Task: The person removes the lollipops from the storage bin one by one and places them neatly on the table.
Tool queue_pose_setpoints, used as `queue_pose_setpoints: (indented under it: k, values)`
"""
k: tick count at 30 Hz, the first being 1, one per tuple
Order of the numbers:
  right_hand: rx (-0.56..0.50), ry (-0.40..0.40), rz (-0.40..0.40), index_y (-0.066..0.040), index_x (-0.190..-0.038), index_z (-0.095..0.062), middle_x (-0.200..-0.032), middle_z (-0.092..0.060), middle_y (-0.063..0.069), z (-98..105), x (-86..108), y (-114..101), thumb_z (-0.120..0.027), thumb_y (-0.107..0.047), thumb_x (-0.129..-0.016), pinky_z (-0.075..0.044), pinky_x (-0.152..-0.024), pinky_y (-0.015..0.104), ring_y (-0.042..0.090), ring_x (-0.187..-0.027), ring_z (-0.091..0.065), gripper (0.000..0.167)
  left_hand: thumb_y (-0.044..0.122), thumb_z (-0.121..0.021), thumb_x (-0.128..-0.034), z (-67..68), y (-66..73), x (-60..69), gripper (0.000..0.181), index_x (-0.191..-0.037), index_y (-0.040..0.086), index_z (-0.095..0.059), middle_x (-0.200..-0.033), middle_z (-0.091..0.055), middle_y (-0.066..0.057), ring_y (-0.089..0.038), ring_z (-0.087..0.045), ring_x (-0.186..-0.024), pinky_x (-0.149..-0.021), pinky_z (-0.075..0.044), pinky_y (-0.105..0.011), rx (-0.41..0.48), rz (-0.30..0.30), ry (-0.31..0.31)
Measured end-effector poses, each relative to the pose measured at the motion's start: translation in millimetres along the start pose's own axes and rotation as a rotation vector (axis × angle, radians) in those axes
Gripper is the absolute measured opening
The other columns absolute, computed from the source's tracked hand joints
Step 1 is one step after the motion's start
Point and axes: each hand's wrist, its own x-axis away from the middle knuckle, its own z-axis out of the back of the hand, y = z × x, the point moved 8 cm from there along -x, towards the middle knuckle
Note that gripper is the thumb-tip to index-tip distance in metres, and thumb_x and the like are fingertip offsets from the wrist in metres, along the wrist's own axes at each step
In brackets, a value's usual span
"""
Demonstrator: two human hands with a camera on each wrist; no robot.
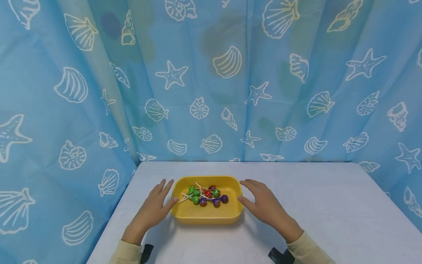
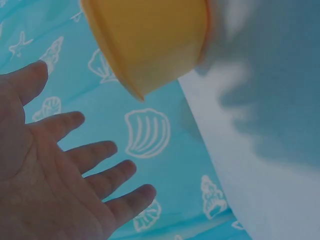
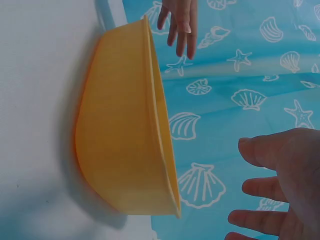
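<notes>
My L hand (image 1: 154, 209) and R hand (image 1: 266, 204) are released, holding nothing, just beside the yellow rounded-rectangular plastic tub (image 1: 207, 220). In tub: green, red & purple wrapped ball lollipops (image 1: 208, 194). Under tub: white table (image 1: 329, 209). If I lift unevenly, tub could tilt & lollipops prob. slide.

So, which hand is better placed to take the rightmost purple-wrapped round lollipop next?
Probably the right hand: it is nearer that purple-wrapped lollipop. The left hand is across the yellow rounded rectangular tray, nearer the green-wrapped lollipops.
</notes>
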Motion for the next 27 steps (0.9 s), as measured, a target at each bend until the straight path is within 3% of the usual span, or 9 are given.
queue_pose_setpoints:
  k: [9,15,27]
  values:
    - [-0.020,-0.003,0.027,-0.007,-0.141,-0.058,-0.145,-0.056,0.015,-7.6,-3.2,-5.5,-0.068,-0.023,-0.098,-0.040,-0.109,0.062,0.039,-0.134,-0.050,0.047,0.046,-0.051,-0.1046,-6.4,-2.8,0.5,0.069,-0.161,0.014,-0.030,-0.165,-0.020,-0.023,-0.048,-0.019,-0.149,-0.114,-0.023,-0.070,0.021,0.035,-0.012]
    - [-0.017,-0.008,0.026,-0.009,-0.140,-0.060,-0.144,-0.057,0.013,-13.9,-6.4,-10.2,-0.071,-0.024,-0.096,-0.042,-0.109,0.059,0.037,-0.133,-0.051,0.048,0.052,-0.046,-0.1052,-10.5,-2.2,-1.0,0.070,-0.162,0.015,-0.029,-0.165,-0.020,-0.023,-0.048,-0.021,-0.149,-0.113,-0.024,-0.071,0.047,0.037,-0.015]
    - [-0.004,-0.019,0.052,-0.010,-0.139,-0.061,-0.141,-0.059,0.012,-24.6,-13.9,-15.1,-0.074,-0.024,-0.094,-0.044,-0.109,0.055,0.035,-0.130,-0.054,0.049,0.045,-0.042,-0.1084,-19.6,-8.2,-6.5,0.064,-0.162,0.012,-0.028,-0.164,-0.022,-0.024,-0.048,-0.024,-0.148,-0.114,-0.023,-0.070,0.124,0.044,0.004]
